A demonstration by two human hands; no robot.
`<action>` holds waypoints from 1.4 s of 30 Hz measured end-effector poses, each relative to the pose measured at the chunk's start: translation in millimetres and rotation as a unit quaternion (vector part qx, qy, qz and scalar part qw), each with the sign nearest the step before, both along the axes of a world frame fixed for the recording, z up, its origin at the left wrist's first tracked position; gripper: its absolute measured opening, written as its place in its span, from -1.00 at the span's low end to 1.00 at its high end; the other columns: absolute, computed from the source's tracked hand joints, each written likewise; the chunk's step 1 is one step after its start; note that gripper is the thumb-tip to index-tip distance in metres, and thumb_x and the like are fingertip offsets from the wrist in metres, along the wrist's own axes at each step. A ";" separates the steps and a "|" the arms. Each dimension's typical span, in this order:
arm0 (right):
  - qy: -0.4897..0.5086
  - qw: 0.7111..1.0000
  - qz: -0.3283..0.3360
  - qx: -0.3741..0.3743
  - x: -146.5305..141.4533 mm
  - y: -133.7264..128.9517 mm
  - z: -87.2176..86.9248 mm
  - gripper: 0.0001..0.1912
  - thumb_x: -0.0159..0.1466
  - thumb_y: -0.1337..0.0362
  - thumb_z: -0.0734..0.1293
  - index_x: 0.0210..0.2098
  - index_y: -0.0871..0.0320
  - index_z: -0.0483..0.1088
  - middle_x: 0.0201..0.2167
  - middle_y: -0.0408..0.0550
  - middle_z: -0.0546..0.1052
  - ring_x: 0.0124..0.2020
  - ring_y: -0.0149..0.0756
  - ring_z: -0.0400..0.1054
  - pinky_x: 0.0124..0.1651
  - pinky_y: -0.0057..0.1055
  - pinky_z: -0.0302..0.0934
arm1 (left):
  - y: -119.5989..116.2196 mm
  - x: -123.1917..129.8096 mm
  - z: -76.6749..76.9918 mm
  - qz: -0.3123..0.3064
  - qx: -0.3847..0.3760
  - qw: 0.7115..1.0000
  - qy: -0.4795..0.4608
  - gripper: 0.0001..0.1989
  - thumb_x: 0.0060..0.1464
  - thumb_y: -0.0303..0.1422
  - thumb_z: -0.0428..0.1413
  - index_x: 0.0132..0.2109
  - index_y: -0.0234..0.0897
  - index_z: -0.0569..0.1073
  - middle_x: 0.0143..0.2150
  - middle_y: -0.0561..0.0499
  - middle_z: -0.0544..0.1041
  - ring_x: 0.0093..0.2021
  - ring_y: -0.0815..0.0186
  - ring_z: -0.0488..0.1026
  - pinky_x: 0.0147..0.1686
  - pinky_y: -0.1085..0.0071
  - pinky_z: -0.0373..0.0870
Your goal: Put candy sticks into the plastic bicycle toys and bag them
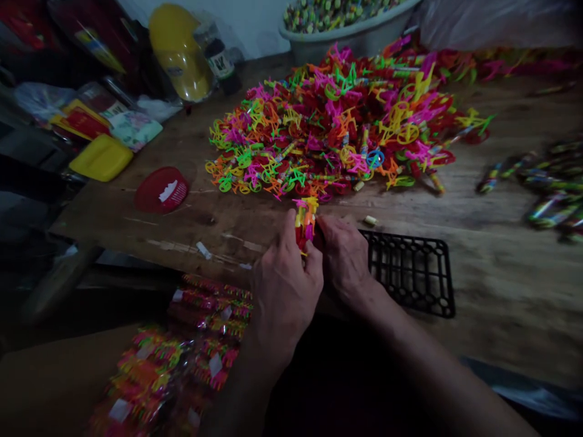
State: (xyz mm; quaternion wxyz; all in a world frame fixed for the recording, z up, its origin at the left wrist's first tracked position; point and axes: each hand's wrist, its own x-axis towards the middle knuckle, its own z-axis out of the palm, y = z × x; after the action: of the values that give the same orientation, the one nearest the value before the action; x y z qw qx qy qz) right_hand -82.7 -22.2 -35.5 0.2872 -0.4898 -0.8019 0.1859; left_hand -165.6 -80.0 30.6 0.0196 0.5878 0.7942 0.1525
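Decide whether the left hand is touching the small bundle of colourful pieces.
Touching: the head view shows the left hand holding the bundle between thumb and index finger.

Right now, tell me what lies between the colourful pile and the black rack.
In the head view, a small pale piece lies on the table between the pile and the rack.
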 end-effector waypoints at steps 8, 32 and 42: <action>-0.034 0.999 -0.015 0.034 -1.4 -1.0 -3.8 -0.83 0.32 0.31 0.18 -0.31 0.16 0.38 -0.38 -0.09 0.45 -0.34 -0.29 0.28 -0.29 -0.39 -0.03 | -12.1 -18.4 13.6 -0.047 -0.068 0.992 -0.094 -0.23 -0.01 -0.32 0.15 0.32 -0.17 0.04 0.07 -0.07 0.48 -0.06 0.14 0.50 -0.05 0.21 0.44; -0.014 0.999 0.024 0.044 37.6 20.1 25.8 -0.74 0.26 0.47 0.12 -0.15 0.18 0.36 -0.24 0.00 0.46 -0.27 -0.30 0.35 -0.26 -0.44 0.15 | -5.3 -49.5 32.1 -0.012 -0.009 0.970 -0.243 -0.40 0.16 -0.10 0.01 0.29 -0.05 0.08 0.14 -0.04 0.42 -0.03 0.24 0.49 -0.09 0.28 0.47; -0.207 0.970 0.052 0.114 -11.6 95.0 36.7 -0.85 0.16 0.46 0.26 -0.30 0.20 0.43 -0.22 0.08 0.48 -0.33 -0.27 0.34 -0.42 -0.40 0.01 | 107.3 -86.8 -32.3 -0.114 0.090 0.983 0.108 -0.59 0.02 -0.50 0.06 0.07 -0.24 0.37 0.19 -0.14 0.26 0.15 0.06 0.24 0.09 0.14 0.29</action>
State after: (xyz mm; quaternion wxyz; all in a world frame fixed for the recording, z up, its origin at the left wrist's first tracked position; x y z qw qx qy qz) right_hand -94.3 72.8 1.2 0.1588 -0.4395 -0.8841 0.0026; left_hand -252.4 27.2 -1.7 -0.1024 0.6868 0.7026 0.1557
